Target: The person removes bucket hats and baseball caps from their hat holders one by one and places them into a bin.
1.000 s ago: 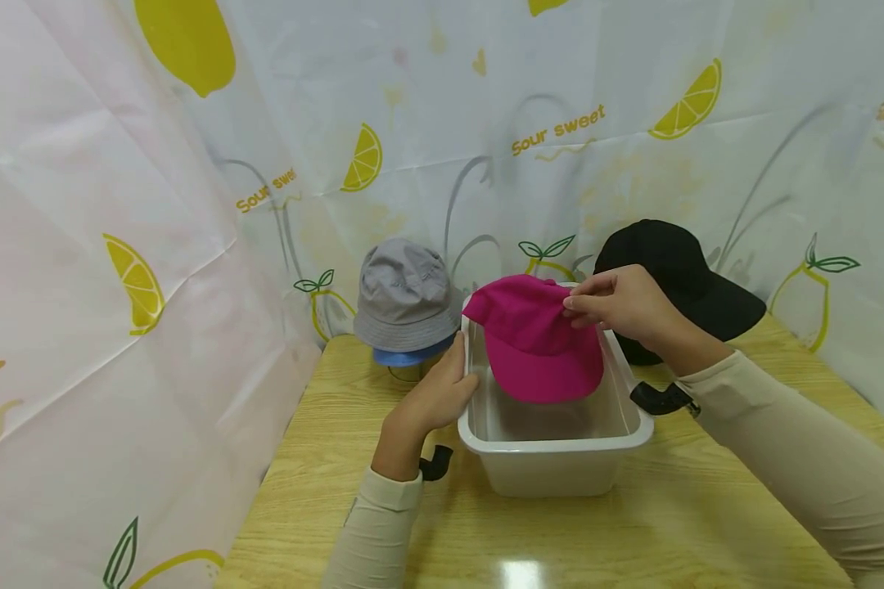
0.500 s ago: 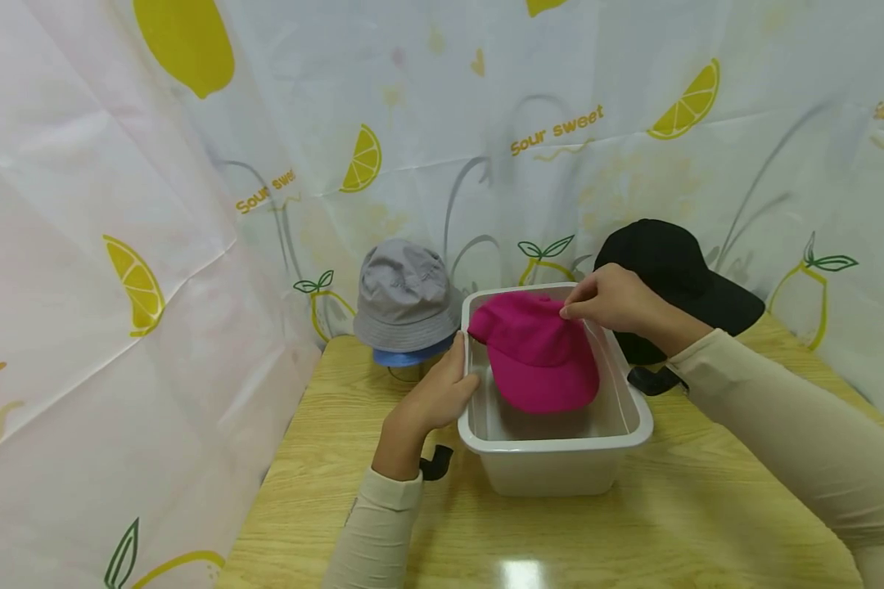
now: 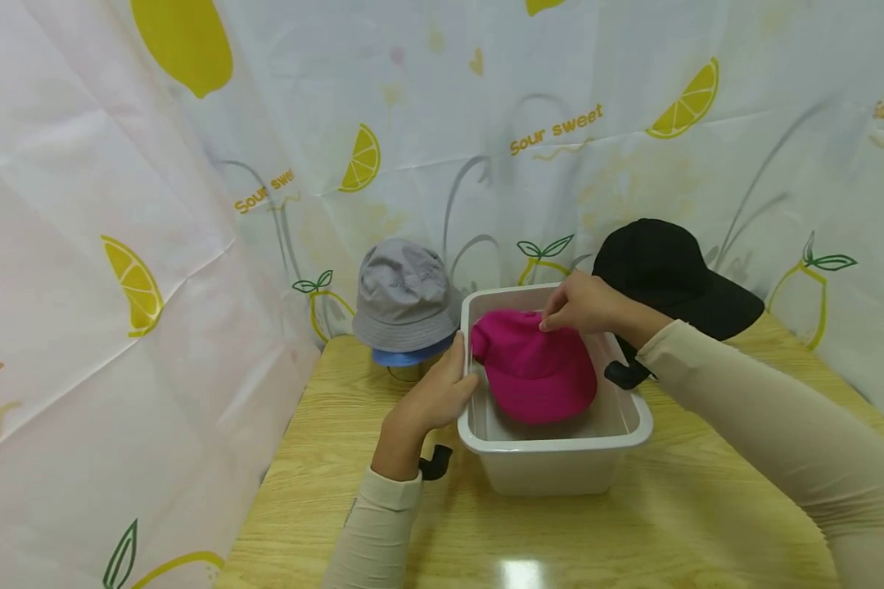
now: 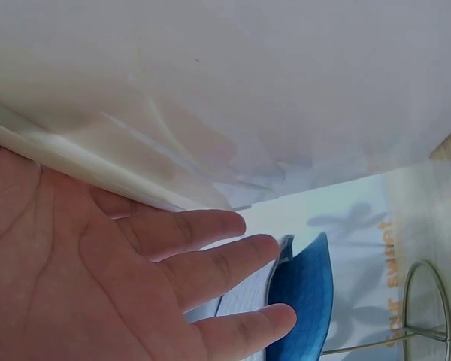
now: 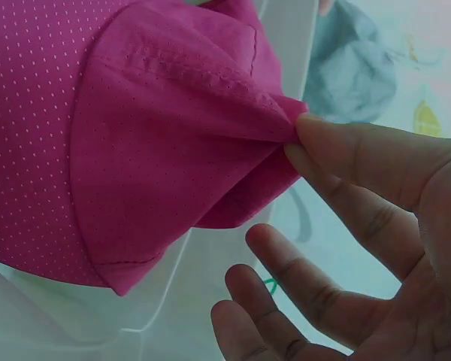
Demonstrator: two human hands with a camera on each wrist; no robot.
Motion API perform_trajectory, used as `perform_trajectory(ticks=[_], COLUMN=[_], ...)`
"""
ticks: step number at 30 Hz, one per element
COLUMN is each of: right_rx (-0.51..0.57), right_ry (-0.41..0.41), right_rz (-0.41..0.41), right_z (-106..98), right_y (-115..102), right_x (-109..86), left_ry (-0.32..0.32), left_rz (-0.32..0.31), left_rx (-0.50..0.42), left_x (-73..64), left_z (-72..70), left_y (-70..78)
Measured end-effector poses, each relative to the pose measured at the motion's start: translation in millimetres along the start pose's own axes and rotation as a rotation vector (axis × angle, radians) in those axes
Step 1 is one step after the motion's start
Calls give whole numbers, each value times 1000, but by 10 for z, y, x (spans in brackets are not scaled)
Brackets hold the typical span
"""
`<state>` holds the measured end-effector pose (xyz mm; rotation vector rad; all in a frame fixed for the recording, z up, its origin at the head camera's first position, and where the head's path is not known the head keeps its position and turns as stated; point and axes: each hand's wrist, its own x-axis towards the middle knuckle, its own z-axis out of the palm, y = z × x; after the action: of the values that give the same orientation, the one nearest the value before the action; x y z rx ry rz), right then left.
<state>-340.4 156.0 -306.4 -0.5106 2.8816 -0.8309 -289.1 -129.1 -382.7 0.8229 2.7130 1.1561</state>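
Note:
My right hand (image 3: 585, 304) pinches the crown of a pink baseball cap (image 3: 538, 368) between thumb and index finger, the other fingers spread loosely. In the right wrist view the pinched fabric of the pink cap (image 5: 180, 128) is drawn into folds, its brim dotted with small holes. The cap hangs within the white plastic basin (image 3: 560, 447), below rim height, brim toward me. My left hand (image 3: 435, 393) holds the basin's left rim, thumb over the edge. In the left wrist view, fingers (image 4: 203, 263) extend along the basin's outer wall (image 4: 286, 90); the thumb is hidden.
Left of the basin, a grey bucket hat (image 3: 405, 294) sits over a blue hat (image 3: 412, 356) on a wire stand (image 4: 425, 331). A black cap (image 3: 656, 270) is behind the basin at right. All stand on a wooden table (image 3: 339, 491) against a lemon-print curtain (image 3: 442, 98).
My right hand has lowered the pink cap deeper into the basin, moving slightly left and toward me. The left hand has stayed at the rim.

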Motion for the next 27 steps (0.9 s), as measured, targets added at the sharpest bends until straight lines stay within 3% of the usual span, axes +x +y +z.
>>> perform_trajectory(ticks=[6,16,22,27], right_rx=[-27,45,19,-24], right_ry=[-30,-72,-68,-75], right_rz=[-22,-20,-37,-35], right_z=[75,237,252,271], right_y=[-18,124,123,108], right_x=[123,225,229,233], left_ry=[7,-1,-2,6], left_rz=[-5,-17,-38,-6], left_rx=[-2,18,25,9], left_x=[4,5,1,12], left_z=[-1,8,4,7], left_y=[-5,-2,-2,-17])
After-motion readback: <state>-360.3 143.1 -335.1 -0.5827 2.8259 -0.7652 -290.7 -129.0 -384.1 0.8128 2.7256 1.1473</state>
